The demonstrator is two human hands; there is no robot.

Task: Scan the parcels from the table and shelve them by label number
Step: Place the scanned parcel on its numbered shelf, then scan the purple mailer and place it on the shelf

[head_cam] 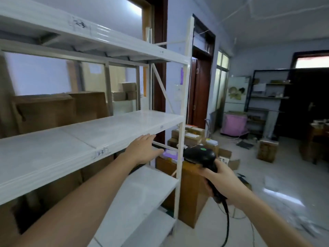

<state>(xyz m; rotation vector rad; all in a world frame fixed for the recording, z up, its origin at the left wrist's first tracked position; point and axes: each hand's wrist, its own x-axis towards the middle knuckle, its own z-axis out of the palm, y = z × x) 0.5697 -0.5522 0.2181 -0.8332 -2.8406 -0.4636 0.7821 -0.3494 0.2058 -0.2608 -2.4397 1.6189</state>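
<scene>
A white metal shelving unit (pixel 110 129) fills the left half of the view, its boards bare, with small handwritten labels on the front edges. My left hand (pixel 144 148) reaches forward just below the front edge of the middle shelf, fingers apart and holding nothing. My right hand (pixel 219 180) grips the handle of a black barcode scanner (pixel 199 155), whose cable hangs down toward the floor. Several brown parcels (pixel 192 136) with white labels are stacked on the floor beyond the shelf's right post. No parcel is in either hand.
A tall wooden cabinet (pixel 188 189) stands right of the shelf post. Large cardboard sheets (pixel 58 111) lean behind the shelves. A brown box (pixel 267 151) sits on the tiled floor, with a pink-covered item (pixel 234 124) and dark shelving (pixel 267 97) at the far wall.
</scene>
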